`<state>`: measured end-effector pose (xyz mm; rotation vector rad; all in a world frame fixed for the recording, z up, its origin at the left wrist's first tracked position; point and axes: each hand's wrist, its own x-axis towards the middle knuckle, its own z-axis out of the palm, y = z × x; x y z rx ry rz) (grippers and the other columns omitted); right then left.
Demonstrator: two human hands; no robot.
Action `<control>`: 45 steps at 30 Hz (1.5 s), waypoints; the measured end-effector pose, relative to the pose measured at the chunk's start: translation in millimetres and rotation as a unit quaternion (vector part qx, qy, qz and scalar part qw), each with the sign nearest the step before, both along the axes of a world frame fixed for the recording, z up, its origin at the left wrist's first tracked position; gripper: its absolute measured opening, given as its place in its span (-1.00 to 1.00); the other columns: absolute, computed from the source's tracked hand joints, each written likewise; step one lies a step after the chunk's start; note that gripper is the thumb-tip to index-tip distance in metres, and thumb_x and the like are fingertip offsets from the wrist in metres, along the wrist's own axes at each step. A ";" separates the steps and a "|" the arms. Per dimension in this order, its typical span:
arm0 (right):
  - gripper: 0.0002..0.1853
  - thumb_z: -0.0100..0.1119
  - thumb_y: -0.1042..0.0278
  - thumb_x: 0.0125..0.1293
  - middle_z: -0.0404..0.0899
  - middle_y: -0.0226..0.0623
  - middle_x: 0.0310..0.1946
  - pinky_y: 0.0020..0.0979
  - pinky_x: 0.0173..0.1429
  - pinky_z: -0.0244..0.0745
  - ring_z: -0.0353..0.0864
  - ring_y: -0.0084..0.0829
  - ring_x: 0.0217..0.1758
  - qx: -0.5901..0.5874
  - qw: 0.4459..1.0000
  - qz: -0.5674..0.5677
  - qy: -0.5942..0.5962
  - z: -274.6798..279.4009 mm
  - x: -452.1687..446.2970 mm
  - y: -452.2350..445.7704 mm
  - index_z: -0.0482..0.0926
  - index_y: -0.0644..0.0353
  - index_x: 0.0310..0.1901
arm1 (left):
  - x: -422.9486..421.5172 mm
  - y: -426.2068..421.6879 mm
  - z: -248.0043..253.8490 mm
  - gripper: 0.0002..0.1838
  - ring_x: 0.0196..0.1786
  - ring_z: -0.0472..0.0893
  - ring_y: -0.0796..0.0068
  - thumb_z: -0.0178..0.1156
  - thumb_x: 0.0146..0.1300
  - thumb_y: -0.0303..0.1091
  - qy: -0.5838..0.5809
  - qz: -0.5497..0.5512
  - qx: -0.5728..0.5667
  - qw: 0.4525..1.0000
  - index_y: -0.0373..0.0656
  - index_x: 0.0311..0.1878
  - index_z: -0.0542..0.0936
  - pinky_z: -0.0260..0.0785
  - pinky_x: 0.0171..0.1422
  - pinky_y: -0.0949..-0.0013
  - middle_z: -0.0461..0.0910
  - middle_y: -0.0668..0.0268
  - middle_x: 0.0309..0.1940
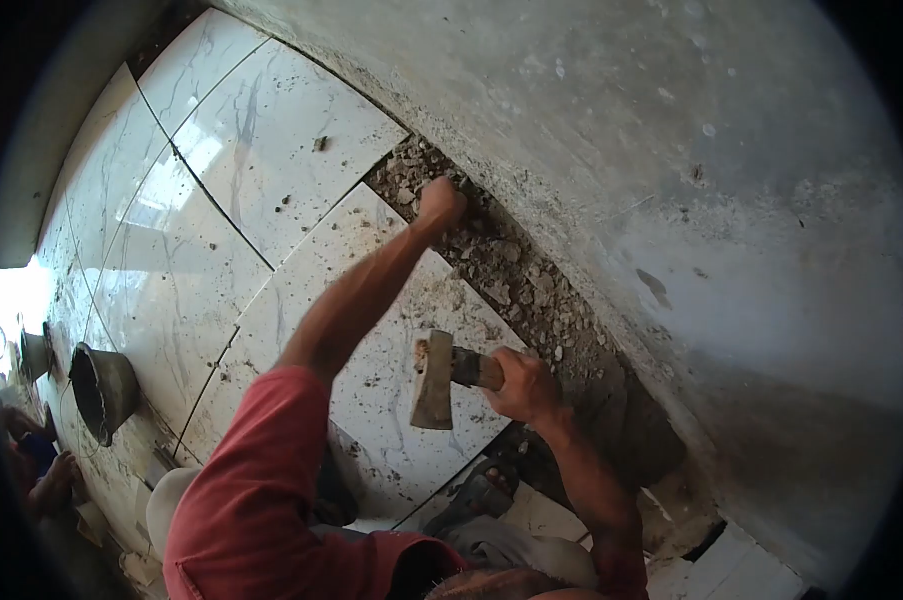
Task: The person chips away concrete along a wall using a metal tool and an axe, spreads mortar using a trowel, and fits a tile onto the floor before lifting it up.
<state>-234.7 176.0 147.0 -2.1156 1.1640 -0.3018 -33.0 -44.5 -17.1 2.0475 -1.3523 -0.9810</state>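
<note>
My right hand (526, 386) is wrapped round the short handle of a hatchet (433, 382), whose broad, dusty metal head is held above a white marbled tile (391, 330). Farther forward, my left hand (441, 206) is closed, low over the strip of broken rubble (511, 270) between the tiles and the wall. Its fingertips point away from me, so what they hold, if anything, is hidden. Chunks of old mortar and loose earth lie around that hand.
A rough concrete wall (671, 180) runs along the right side of the strip. Crumbs litter the laid tiles (281, 120). At left a dark bucket (106, 393) lies tilted, with another bucket (35, 355) behind it. A person's hand (55, 480) shows at the left edge.
</note>
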 end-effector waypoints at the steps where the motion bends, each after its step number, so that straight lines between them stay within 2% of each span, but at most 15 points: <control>1: -0.63 0.35 0.33 -0.13 0.55 -0.09 -0.45 -0.10 -0.35 0.51 0.59 0.01 -0.38 -0.001 1.000 -0.020 0.021 2.2 -9.8 7.2 0.42 0.19 -0.28 | 4.7 3.9 9.8 -0.75 -0.31 0.63 -0.04 0.09 0.07 -0.35 -0.078 -0.037 -0.053 0.995 -0.30 -0.22 0.53 0.43 -0.23 -0.02 0.60 -0.09 -0.40; 4: -0.61 0.37 0.31 -0.13 0.55 -0.08 -0.43 -0.09 -0.32 0.50 0.58 0.03 -0.35 0.014 0.996 -0.077 0.049 1.3 -44.8 32.9 0.43 0.19 -0.26 | 39.3 6.1 42.8 -0.60 -0.33 0.59 -0.17 0.07 0.10 -0.41 -0.177 -0.170 -0.075 0.966 -0.27 0.04 0.37 0.45 -0.23 -0.03 0.55 -0.20 -0.43; 5: -0.61 0.37 0.30 -0.12 0.56 -0.07 -0.42 -0.08 -0.30 0.50 0.58 0.05 -0.33 0.035 0.992 -0.108 0.056 -1.7 -56.5 44.4 0.43 0.20 -0.25 | 52.8 -1.7 46.3 -0.81 -0.29 0.60 -0.13 0.08 0.09 -0.41 -0.186 -0.165 -0.093 0.964 -0.31 -0.25 0.46 0.49 -0.21 0.01 0.58 -0.16 -0.39; 8: -0.64 0.34 0.29 -0.09 0.55 -0.03 -0.42 -0.06 -0.29 0.46 0.57 0.07 -0.32 0.066 0.980 -0.181 0.051 -10.8 -77.2 72.0 0.45 0.19 -0.26 | 78.1 -9.9 63.6 -0.81 -0.40 0.64 0.06 0.06 0.11 -0.41 -0.171 -0.259 -0.061 0.949 -0.34 -0.28 0.53 0.51 -0.32 0.14 0.61 -0.03 -0.47; 10: -0.66 0.32 0.29 -0.06 0.55 0.00 -0.42 -0.05 -0.29 0.44 0.56 0.10 -0.31 0.092 0.971 -0.218 0.033 -8.5 -74.7 78.4 0.45 0.20 -0.27 | 64.9 17.0 84.1 -0.77 -0.51 0.61 0.40 0.10 0.11 -0.47 0.095 -0.168 0.065 0.979 -0.33 -0.15 0.55 0.46 -0.49 0.34 0.58 0.17 -0.50; 11: -0.69 0.30 0.29 -0.03 0.54 0.02 -0.42 -0.03 -0.29 0.42 0.55 0.12 -0.30 0.123 0.960 -0.249 0.021 -8.6 -72.5 81.7 0.45 0.21 -0.27 | 56.7 28.9 75.0 -0.72 -0.56 0.57 0.52 0.08 0.14 -0.48 0.121 -0.169 0.052 0.977 -0.37 -0.08 0.53 0.45 -0.52 0.42 0.55 0.26 -0.52; 13: -0.70 0.27 0.29 -0.01 0.54 0.03 -0.43 -0.03 -0.29 0.42 0.54 0.14 -0.30 0.118 0.960 -0.254 0.017 -10.9 -66.9 82.6 0.44 0.21 -0.26 | 34.9 46.0 53.0 -0.76 -0.56 0.58 0.46 0.07 0.14 -0.50 0.263 -0.093 0.060 0.958 -0.39 -0.13 0.53 0.46 -0.50 0.40 0.56 0.22 -0.52; 17: -0.70 0.23 0.27 0.05 0.54 0.06 -0.43 -0.02 -0.28 0.41 0.52 0.18 -0.27 0.130 0.958 -0.257 0.012 -4.9 -55.9 80.0 0.43 0.23 -0.24 | 12.6 53.0 56.3 -0.82 -0.52 0.59 0.41 0.06 0.15 -0.50 0.302 -0.074 0.116 0.943 -0.39 -0.20 0.52 0.49 -0.48 0.39 0.56 0.16 -0.47; 22: -0.70 0.22 0.27 0.07 0.53 0.07 -0.43 -0.03 -0.26 0.41 0.52 0.19 -0.26 0.136 0.956 -0.259 -0.003 -4.9 -55.4 88.1 0.42 0.23 -0.22 | 13.3 38.2 36.6 -0.92 -0.47 0.57 0.35 0.01 0.23 -0.55 0.505 -0.056 0.107 0.854 -0.37 -0.31 0.46 0.50 -0.45 0.30 0.52 0.12 -0.45; 27: -0.67 0.22 0.27 0.08 0.54 0.08 -0.42 -0.05 -0.24 0.43 0.53 0.18 -0.25 0.138 0.959 -0.245 0.025 -8.2 -52.2 83.1 0.42 0.24 -0.17 | 7.9 34.2 26.7 -0.90 -0.48 0.56 0.35 -0.04 0.28 -0.56 0.530 -0.036 0.110 0.840 -0.37 -0.20 0.44 0.50 -0.43 0.28 0.51 0.13 -0.45; 29: -0.64 0.22 0.26 0.07 0.54 0.09 -0.42 -0.03 -0.24 0.43 0.54 0.16 -0.24 0.144 0.962 -0.227 0.042 -6.9 -48.5 73.7 0.42 0.24 -0.13 | 5.8 33.2 12.0 -0.85 -0.47 0.55 0.35 -0.05 0.29 -0.55 0.526 -0.075 0.107 0.841 -0.37 -0.12 0.43 0.51 -0.43 0.28 0.51 0.13 -0.43; 31: -0.64 0.22 0.26 0.07 0.54 0.08 -0.41 -0.03 -0.24 0.44 0.55 0.14 -0.24 0.132 0.968 -0.207 0.046 2.4 -41.2 64.0 0.43 0.24 -0.14 | -3.7 41.0 19.3 -0.73 -0.48 0.55 0.34 -0.05 0.33 -0.51 0.578 0.073 0.110 0.805 -0.34 0.07 0.37 0.50 -0.43 0.30 0.51 0.12 -0.39; 35: -0.71 0.20 0.30 0.07 0.56 0.02 -0.43 -0.04 -0.28 0.49 0.58 0.10 -0.28 0.016 0.992 -0.109 0.067 3.2 -29.0 30.1 0.44 0.20 -0.18 | -2.0 39.7 19.2 -0.64 -0.47 0.54 0.33 -0.06 0.35 -0.49 0.588 0.090 0.123 0.795 -0.33 0.19 0.29 0.52 -0.41 0.28 0.51 0.12 -0.36; 39: -0.75 0.21 0.35 0.02 0.56 -0.03 -0.40 -0.13 -0.26 0.52 0.59 0.03 -0.34 -0.085 0.985 -0.041 0.147 9.4 -9.3 -14.1 0.46 0.20 -0.25 | -7.8 33.0 16.0 -0.79 -0.46 0.54 0.35 -0.09 0.36 -0.49 0.589 0.071 0.139 0.793 -0.31 0.01 0.37 0.55 -0.37 0.24 0.49 0.16 -0.40; 45: -0.84 0.13 0.44 -0.04 0.57 -0.17 -0.46 -0.15 -0.30 0.51 0.61 -0.12 -0.40 -0.169 0.959 0.227 0.020 19.6 20.9 -25.7 0.48 0.15 -0.34 | -16.5 26.2 28.0 -0.90 -0.49 0.51 0.35 -0.11 0.36 -0.48 0.554 0.107 0.177 0.807 -0.25 -0.23 0.41 0.54 -0.41 0.20 0.45 0.22 -0.50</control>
